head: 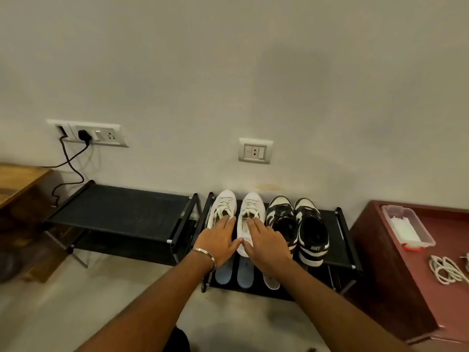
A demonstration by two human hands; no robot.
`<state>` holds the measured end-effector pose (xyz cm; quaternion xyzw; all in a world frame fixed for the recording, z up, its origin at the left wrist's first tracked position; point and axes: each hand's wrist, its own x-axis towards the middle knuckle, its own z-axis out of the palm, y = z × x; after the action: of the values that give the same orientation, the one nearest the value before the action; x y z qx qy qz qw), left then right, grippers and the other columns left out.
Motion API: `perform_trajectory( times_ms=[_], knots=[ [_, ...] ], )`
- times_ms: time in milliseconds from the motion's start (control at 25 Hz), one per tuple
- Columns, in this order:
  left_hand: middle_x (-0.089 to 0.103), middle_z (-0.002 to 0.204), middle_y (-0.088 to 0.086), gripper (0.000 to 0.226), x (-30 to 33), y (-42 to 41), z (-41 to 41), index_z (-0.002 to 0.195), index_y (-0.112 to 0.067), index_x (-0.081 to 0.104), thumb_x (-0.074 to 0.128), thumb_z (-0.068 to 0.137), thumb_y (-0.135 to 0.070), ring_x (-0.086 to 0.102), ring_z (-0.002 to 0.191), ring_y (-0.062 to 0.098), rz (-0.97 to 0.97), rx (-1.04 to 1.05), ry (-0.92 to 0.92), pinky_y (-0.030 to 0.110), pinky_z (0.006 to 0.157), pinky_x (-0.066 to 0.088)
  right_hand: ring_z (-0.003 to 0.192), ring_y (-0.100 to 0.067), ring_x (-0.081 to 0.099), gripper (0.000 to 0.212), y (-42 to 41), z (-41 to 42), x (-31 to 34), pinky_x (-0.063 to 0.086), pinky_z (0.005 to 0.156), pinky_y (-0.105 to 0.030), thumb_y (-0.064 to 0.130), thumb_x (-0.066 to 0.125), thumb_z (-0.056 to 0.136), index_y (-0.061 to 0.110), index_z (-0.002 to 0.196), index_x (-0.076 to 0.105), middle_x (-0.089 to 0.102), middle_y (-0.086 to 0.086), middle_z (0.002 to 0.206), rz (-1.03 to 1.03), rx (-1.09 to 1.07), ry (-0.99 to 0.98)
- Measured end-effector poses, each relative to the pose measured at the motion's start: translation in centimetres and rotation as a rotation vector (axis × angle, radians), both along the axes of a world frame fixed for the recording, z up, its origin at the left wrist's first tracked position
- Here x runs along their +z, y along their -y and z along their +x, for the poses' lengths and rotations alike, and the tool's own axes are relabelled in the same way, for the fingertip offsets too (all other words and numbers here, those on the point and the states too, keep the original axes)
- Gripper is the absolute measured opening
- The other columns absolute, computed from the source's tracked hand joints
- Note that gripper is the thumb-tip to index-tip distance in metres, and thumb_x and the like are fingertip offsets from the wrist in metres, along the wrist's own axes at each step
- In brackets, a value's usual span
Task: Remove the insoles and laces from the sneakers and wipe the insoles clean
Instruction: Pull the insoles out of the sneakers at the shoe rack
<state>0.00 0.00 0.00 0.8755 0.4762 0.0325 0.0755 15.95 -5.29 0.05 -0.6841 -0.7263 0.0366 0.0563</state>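
Two flat hands reach over a pair of white shoes on a black rack.

The left hand (220, 243) and right hand (266, 243) lie with fingers straight, holding nothing, their fingertips on the white shoes (237, 212), thumbs touching. The shoes sit on the top shelf of the rack (340, 252), laces in, beside black-and-white shoes (297, 224). Behind is the wall (228, 72).
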Motion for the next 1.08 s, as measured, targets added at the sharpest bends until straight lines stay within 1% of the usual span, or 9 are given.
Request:
perform_trajectory(
  times_ms=[120, 200, 280, 360, 480, 560, 760, 920, 1080],
  knots=[
    [0.032, 0.152, 0.003, 0.065, -1.8, -2.3, -0.3, 0.149, -0.018, 0.023, 0.038, 0.097, -0.055, 0.059, 0.114, 0.025, -0.1, 0.089, -0.036, 0.039, 0.086, 0.054, 0.121, -0.028, 0.053, 0.059, -2.5, -0.2, -1.8, 0.047, 0.089, -0.039, 0.045, 0.036, 0.101, 0.015, 0.151, 0.026, 0.038, -0.006, 0.151, -0.081, -0.009, -0.004],
    [0.041, 0.144, 0.002, 0.06, -3.4, -3.9, -0.5, 0.145, -0.019, 0.03, 0.042, 0.096, -0.051, 0.061, 0.11, 0.026, -0.158, 0.119, -0.111, 0.039, 0.084, 0.054, 0.111, -0.029, 0.059, 0.051, -4.0, -0.1, -3.1, 0.049, 0.083, -0.039, 0.041, 0.04, 0.1, 0.013, 0.142, 0.038, 0.051, -0.008, 0.137, -0.162, -0.017, 0.022],
    [0.05, 0.135, 0.003, 0.05, -4.6, -5.0, -0.3, 0.137, -0.018, 0.039, 0.046, 0.095, -0.046, 0.062, 0.106, 0.028, -0.178, 0.109, -0.173, 0.039, 0.084, 0.054, 0.107, -0.03, 0.061, 0.042, -5.1, 0.1, -4.3, 0.051, 0.082, -0.04, 0.037, 0.044, 0.098, 0.013, 0.131, 0.047, 0.058, -0.008, 0.127, -0.218, -0.029, 0.025],
    [0.056, 0.128, 0.005, 0.043, -5.4, -5.9, 0.1, 0.13, -0.017, 0.045, 0.049, 0.095, -0.04, 0.062, 0.105, 0.028, -0.179, 0.113, -0.174, 0.04, 0.084, 0.054, 0.107, -0.031, 0.061, 0.038, -5.9, 0.3, -5.2, 0.051, 0.083, -0.04, 0.035, 0.047, 0.097, 0.013, 0.128, 0.05, 0.06, -0.009, 0.125, -0.246, -0.043, 0.009],
    [0.06, 0.126, 0.009, 0.042, -6.2, -7.2, 1.0, 0.132, -0.016, 0.049, 0.054, 0.094, -0.034, 0.061, 0.109, 0.029, -0.18, 0.129, -0.204, 0.04, 0.089, 0.052, 0.107, -0.031, 0.061, 0.039, -6.8, 0.8, -6.0, 0.05, 0.084, -0.039, 0.036, 0.053, 0.095, 0.014, 0.127, 0.052, 0.061, -0.01, 0.123, -0.258, -0.041, -0.018],
    [0.06, 0.126, 0.01, 0.043, -6.1, -7.6, 1.2, 0.133, -0.015, 0.05, 0.055, 0.095, -0.033, 0.061, 0.111, 0.03, -0.165, 0.133, -0.232, 0.039, 0.09, 0.051, 0.108, -0.031, 0.061, 0.04, -7.1, 1.0, -6.1, 0.051, 0.085, -0.039, 0.037, 0.055, 0.095, 0.015, 0.128, 0.052, 0.061, -0.011, 0.123, -0.269, -0.047, -0.044],
    [0.06, 0.126, 0.01, 0.04, -5.8, -5.6, 0.2, 0.13, -0.014, 0.05, 0.054, 0.096, -0.034, 0.06, 0.111, 0.03, -0.148, 0.13, -0.189, 0.037, 0.088, 0.05, 0.11, -0.031, 0.06, 0.038, -5.5, 0.4, -5.8, 0.049, 0.086, -0.038, 0.032, 0.056, 0.096, 0.013, 0.129, 0.051, 0.06, -0.011, 0.125, -0.244, -0.043, -0.107],
    [0.06, 0.125, 0.009, 0.038, -4.2, -2.4, -1.0, 0.128, -0.015, 0.051, 0.054, 0.096, -0.034, 0.061, 0.11, 0.03, -0.113, 0.14, -0.158, 0.037, 0.086, 0.05, 0.106, -0.032, 0.061, 0.033, -2.6, -0.8, -4.6, 0.048, 0.079, -0.037, 0.03, 0.056, 0.095, 0.012, 0.122, 0.053, 0.061, -0.011, 0.12, -0.189, -0.042, -0.102],
    [0.062, 0.124, 0.009, 0.036, -2.5, 1.3, -1.7, 0.127, -0.014, 0.053, 0.051, 0.096, -0.033, 0.061, 0.109, 0.028, -0.103, 0.142, -0.127, 0.037, 0.088, 0.051, 0.103, -0.031, 0.061, 0.028, 0.7, -2.2, -2.9, 0.039, 0.071, -0.032, 0.033, 0.058, 0.095, 0.012, 0.114, 0.054, 0.063, -0.01, 0.114, -0.166, -0.035, -0.109]
  ],
)
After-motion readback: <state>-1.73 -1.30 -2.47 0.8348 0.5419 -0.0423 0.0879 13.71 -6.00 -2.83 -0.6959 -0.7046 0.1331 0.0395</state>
